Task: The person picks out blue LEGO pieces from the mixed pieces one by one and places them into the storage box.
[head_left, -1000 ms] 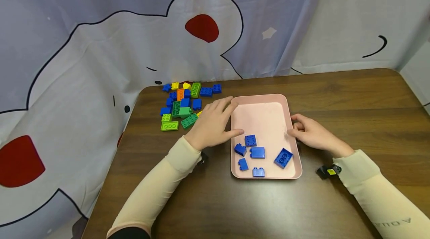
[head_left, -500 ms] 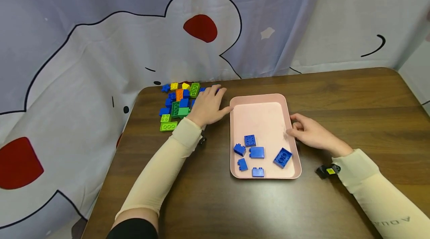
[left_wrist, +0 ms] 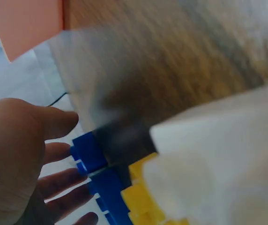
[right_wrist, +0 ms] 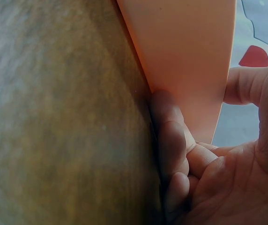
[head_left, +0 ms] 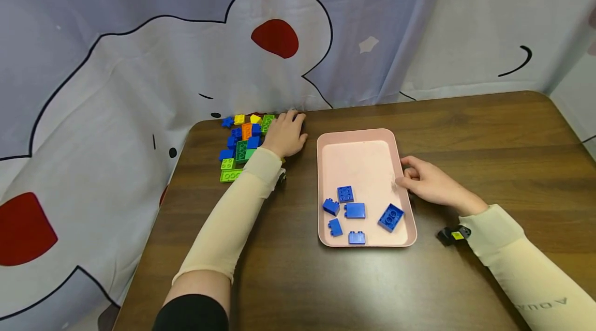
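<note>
My left hand (head_left: 285, 132) is way over by the far edge of the tabletop (head_left: 489, 139), toward the far left corner. The back of it faces up. Its fingers are a bit bent and spread apart, with a big gap between them and the thumb. On the left wrist camera I see two blue bricks (left_wrist: 91, 152) right by the fingers. I can't tell if the fingertips touch them, and I see nothing in its grip. The left arm, in a cream sleeve (head_left: 228, 217), reaches out long and almost straight.

My right hand (head_left: 430, 182) pinches the pink tray (head_left: 358, 165) at the middle of its right edge. The thumb goes over the rim to the inside, and the curled fingers are on the outside, low down by the tabletop. The right arm slants in from the right.

The tray lies flat, a little way in from the far edge of the tabletop. It has six blue bricks (head_left: 355, 211) in its near half: five more to the left, one alone toward the near right corner. A bunch of colored bricks (head_left: 241, 151) sits by the tabletop's far left corner, partly hidden by my left hand and arm.
</note>
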A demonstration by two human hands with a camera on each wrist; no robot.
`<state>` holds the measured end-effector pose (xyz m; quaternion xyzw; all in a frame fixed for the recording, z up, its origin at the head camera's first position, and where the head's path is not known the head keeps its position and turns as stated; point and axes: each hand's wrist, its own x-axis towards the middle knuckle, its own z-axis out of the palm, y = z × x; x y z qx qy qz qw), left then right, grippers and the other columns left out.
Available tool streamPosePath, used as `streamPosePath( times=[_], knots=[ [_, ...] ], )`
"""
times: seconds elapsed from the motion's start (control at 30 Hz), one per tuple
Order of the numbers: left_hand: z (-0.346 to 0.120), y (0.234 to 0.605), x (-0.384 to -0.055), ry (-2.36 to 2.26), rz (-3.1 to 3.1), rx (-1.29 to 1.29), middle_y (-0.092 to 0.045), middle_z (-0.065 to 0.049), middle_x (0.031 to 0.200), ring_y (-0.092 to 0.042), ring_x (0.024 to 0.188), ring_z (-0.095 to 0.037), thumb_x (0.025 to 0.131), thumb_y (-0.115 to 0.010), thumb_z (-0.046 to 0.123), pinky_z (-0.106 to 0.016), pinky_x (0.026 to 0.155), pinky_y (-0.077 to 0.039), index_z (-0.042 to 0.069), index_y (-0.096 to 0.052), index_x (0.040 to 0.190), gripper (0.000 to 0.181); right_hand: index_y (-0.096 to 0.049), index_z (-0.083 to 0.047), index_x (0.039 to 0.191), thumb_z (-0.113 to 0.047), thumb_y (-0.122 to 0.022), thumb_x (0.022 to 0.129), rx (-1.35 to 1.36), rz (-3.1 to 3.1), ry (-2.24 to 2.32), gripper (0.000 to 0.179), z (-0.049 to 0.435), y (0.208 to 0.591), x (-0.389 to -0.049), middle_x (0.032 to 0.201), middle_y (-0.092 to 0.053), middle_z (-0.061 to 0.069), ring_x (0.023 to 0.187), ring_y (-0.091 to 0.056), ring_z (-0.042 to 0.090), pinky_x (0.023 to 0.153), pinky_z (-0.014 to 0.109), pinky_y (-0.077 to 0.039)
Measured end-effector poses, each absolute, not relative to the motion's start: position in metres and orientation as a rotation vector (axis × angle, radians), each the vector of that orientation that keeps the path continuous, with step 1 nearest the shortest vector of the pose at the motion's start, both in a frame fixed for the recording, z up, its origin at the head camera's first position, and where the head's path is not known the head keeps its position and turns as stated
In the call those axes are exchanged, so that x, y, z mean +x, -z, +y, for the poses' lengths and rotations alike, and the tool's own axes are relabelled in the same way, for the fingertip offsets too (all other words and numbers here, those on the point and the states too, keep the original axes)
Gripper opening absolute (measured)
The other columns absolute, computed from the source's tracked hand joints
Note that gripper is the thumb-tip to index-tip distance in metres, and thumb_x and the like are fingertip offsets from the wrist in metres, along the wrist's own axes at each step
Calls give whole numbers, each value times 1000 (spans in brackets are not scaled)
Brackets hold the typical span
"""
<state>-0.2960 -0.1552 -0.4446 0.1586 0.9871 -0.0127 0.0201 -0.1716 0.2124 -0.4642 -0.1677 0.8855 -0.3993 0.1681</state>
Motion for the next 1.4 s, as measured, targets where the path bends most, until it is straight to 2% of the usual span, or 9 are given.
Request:
streamPosePath(
  times=[0.13, 0.3, 0.53, 1.03, 1.4],
  knots=[
    [-157, 449, -302, 67, 3069, 495, -45, -14, 158, -48, 142, -36, 103, -59, 33, -55, 118, -41, 15, -44, 155, 56, -46, 8, 140, -22, -61, 103, -480, 2517, 1136, 51, 212, 465, -172, 75, -55, 0, 60, -48, 8, 58, 25, -38],
    [-158, 455, -304, 117, 3098, 549, -55, -14, 145, -60, 126, -34, 101, -61, 24, -54, 110, -49, 17, -50, 150, 50, -46, 8, 141, -23, -61, 103, -482, 2516, 1130, 51, 212, 465, -172, 75, -55, 0, 60, -48, 8, 58, 25, -38],
    [-159, 456, -299, 149, 3119, 634, -63, -13, 134, -67, 114, -34, 100, -63, 23, -53, 105, -52, 16, -55, 142, 43, -47, 8, 140, -22, -61, 103, -484, 2517, 1139, 50, 211, 465, -172, 76, -56, 0, 60, -48, 8, 58, 25, -38],
    [-149, 421, -239, 10, 3276, 890, -67, -8, 119, -70, 101, -27, 98, -69, 27, -45, 94, -56, 15, -62, 134, 39, -46, 8, 139, -21, -61, 103, -473, 2509, 1140, 49, 210, 462, -171, 76, -57, 1, 61, -49, 8, 59, 25, -39],
    [-129, 408, -195, 11, 3245, 1113, -66, -5, 112, -69, 98, -23, 97, -69, 32, -45, 102, -54, 15, -64, 132, 39, -43, 9, 143, -23, -61, 103, -451, 2502, 1117, 54, 211, 461, -171, 79, -59, 2, 62, -49, 10, 58, 26, -38]
  ],
)
